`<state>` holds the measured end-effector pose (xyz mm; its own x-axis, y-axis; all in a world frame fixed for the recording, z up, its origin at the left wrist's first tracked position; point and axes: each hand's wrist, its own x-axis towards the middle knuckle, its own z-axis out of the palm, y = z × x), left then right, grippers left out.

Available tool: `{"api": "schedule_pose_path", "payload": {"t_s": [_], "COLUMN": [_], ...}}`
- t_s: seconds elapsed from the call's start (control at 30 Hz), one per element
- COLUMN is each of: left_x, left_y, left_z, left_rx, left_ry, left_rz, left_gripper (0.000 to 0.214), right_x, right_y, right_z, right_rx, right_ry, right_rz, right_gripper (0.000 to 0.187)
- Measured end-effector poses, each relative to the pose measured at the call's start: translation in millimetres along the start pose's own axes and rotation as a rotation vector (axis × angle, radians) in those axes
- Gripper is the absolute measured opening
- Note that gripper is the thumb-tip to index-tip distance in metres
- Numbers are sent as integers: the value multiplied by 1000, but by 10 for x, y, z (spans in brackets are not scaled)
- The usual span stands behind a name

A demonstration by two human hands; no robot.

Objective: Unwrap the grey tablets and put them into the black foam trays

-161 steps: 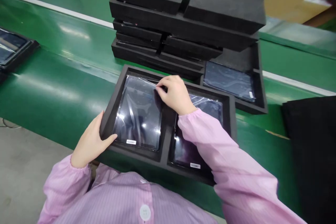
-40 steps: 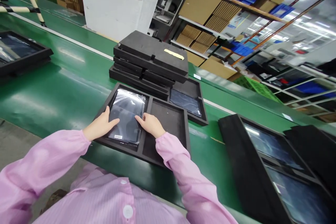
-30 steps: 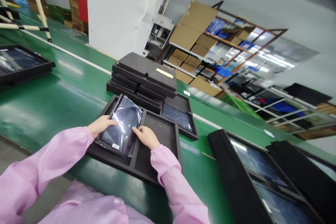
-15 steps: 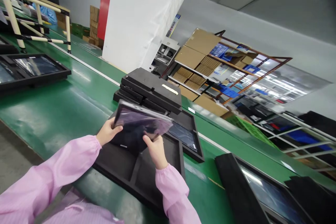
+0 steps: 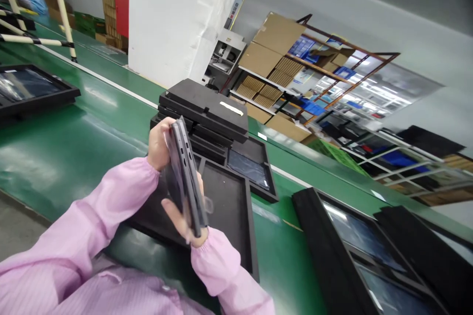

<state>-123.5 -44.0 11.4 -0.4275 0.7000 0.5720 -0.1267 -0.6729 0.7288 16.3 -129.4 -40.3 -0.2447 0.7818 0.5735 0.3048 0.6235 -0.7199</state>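
Two thin dark tablets (image 5: 188, 177), face to face, stand on edge in my hands with small ports along their near edges. Clear film hangs at their sides. My left hand (image 5: 159, 143) is closed on their upper end. Around the lower end, my right hand (image 5: 181, 221) has its thumb on the left and its fingers behind, partly hidden. Beneath them lies a black compartment tray (image 5: 229, 202) on the green bench (image 5: 111, 133). Just behind rises a stack of black trays (image 5: 207, 106), and a tray below it holds a dark screen panel (image 5: 248, 168).
Black trays with glossy panels (image 5: 364, 236) stand at the right. Another panel tray (image 5: 33, 86) lies at the left, near a cream tube frame (image 5: 66, 24). A white pillar (image 5: 173, 19) and shelves with cardboard boxes (image 5: 279, 34) are behind the bench.
The tablets have turned from lying across to nearly upright, edge toward me. My left hand has risen to the top end, and my right hand has moved left and down. The view has shifted slightly.
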Motion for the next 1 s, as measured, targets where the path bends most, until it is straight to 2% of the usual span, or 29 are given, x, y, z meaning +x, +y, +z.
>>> {"api": "schedule_pose_path", "payload": {"t_s": [0.07, 0.13, 0.27, 0.43, 0.63, 1.0], "left_x": [74, 87, 60, 48, 39, 15], "left_y": [-108, -213, -324, -297, -278, -340], "left_z": [71, 122, 174, 213, 236, 294], "left_rx": [-43, -66, -73, -86, -61, -81], "left_ry": [-142, -206, -214, -263, -298, -295], "left_rz": [-40, -80, -140, -185, -161, -193], "left_gripper": [69, 65, 67, 71, 74, 76], "right_x": [-33, -67, -174, -234, -219, -249], "right_y": [-103, -185, -338, -494, -493, -484], "right_z": [-55, -146, -304, -348, -333, -305], "right_rx": [96, 183, 246, 190, 241, 181], "right_ry": [-78, -113, -38, 39, 52, 116], "right_rz": [-46, -7, 62, 72, 110, 110], "right_gripper": [82, 88, 82, 64, 61, 61]}}
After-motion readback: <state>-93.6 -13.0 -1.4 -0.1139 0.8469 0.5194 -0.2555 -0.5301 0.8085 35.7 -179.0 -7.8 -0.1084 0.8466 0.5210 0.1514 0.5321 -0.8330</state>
